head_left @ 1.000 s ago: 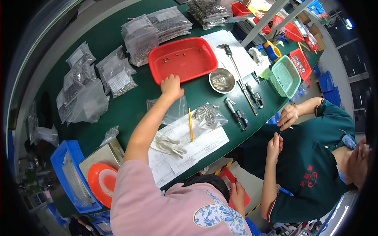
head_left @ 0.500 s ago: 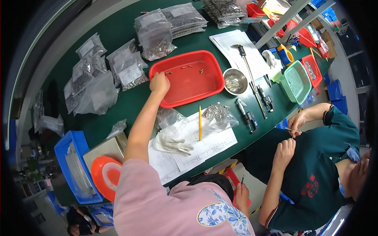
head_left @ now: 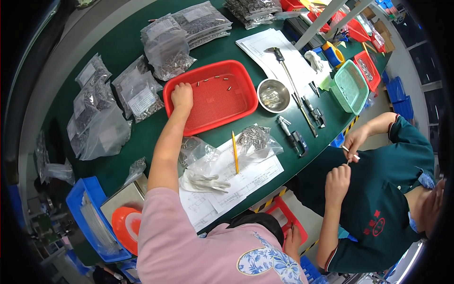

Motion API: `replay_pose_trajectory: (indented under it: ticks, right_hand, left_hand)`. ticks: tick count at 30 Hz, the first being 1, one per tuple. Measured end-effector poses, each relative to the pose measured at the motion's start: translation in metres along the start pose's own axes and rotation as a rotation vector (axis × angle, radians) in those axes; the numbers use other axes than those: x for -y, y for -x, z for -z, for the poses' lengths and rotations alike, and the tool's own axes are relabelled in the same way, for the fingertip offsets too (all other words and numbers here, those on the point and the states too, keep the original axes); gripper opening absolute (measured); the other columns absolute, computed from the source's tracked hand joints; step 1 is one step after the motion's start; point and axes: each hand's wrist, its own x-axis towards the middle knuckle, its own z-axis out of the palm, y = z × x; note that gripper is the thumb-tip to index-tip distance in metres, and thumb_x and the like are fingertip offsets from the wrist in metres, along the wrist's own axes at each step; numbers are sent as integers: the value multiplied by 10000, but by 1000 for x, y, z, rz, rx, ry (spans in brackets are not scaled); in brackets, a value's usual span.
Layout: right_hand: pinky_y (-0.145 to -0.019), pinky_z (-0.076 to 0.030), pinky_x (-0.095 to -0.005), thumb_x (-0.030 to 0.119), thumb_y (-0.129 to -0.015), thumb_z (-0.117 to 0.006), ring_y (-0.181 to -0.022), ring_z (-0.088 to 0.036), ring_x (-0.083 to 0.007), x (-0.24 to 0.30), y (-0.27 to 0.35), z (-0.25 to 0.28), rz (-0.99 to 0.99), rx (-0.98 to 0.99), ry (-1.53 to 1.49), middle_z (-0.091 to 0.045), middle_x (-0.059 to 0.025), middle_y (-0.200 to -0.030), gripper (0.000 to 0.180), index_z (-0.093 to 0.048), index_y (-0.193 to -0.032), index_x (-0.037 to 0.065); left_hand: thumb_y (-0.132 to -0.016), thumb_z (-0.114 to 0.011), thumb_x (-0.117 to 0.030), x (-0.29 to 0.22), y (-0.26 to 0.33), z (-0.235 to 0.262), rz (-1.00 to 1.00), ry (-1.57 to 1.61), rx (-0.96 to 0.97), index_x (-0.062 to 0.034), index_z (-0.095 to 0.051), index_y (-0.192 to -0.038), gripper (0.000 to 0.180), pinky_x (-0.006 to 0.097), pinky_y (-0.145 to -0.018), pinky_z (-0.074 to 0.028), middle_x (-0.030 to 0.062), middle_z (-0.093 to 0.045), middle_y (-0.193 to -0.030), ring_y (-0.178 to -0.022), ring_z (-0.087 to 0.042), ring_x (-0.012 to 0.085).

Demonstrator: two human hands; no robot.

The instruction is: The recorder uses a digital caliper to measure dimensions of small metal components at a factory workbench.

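My left hand (head_left: pixel 182 96) reaches into the left end of a red plastic tray (head_left: pixel 215 124), by its wall. Its fingers are curled together, and whatever they hold is hidden. Several small metal pins (head_left: pixel 206 80) lie spread along the far side of the tray floor. My right hand (head_left: pixel 292 240) is low by my lap, closed around a thin dark pen-like tool (head_left: pixel 292 226) whose kind I cannot make out. A steel bowl (head_left: pixel 260 97) with small bagged parts stands right of the tray. In front lie an open bag of metal pins (head_left: pixel 255 138), a yellow pencil (head_left: pixel 235 152) and white gloves (head_left: pixel 203 182).
Bags of metal parts (head_left: pixel 97 102) crowd the left and back. Calipers (head_left: pixel 286 71), micrometers (head_left: pixel 299 143) and a green basket (head_left: pixel 349 86) are at right. A co-worker's hands (head_left: pixel 338 182) hold a small part and a white stick. A blue bin (head_left: pixel 92 215) stands front left.
The view has shifted, so the table's things sit further left. My left hand has moved slightly away from the nearest pin toward the tray's left wall. My right hand stays low with its tool.
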Motion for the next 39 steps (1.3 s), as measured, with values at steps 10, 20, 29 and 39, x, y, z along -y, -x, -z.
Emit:
replay_pose_trajectory:
  ticks: [10,20,29,39]
  right_hand:
    - [-443,-321,-253,104,-599,-374,-467,-425,-155,-22,4,-1,-80,115,-511,-422,-69,-499,120,-427,-553,7]
    - [-428,-292,-274,75,-650,-379,-455,-400,-168,74,-37,24,331,312,-746,-369,-68,-497,95,-392,-577,15]
    - [-472,-338,-390,116,-699,-436,-554,-467,-334,69,-10,60,586,153,-374,-456,-143,-591,115,-438,-628,26]
    - [-474,-393,-303,70,-681,-508,-530,-539,-225,18,41,82,421,144,-551,-552,-86,-619,102,-484,-773,35]
  left_hand:
    - [-696,-504,-18,-11,21,19,183,623,-21,-31,-555,-804,120,275,-603,-466,97,-562,-768,-728,-551,199]
    - [-803,-491,-102,-94,180,184,304,2446,1070,-29,-471,-950,166,219,-677,-420,25,-511,-823,-768,-498,89]
    - [-776,-524,-59,-145,289,266,107,2201,716,-18,-487,-899,135,203,-617,-435,55,-529,-804,-713,-533,106]
    - [-752,-516,32,-169,352,291,-223,2087,594,21,-525,-864,113,205,-647,-435,65,-484,-857,-749,-510,99]
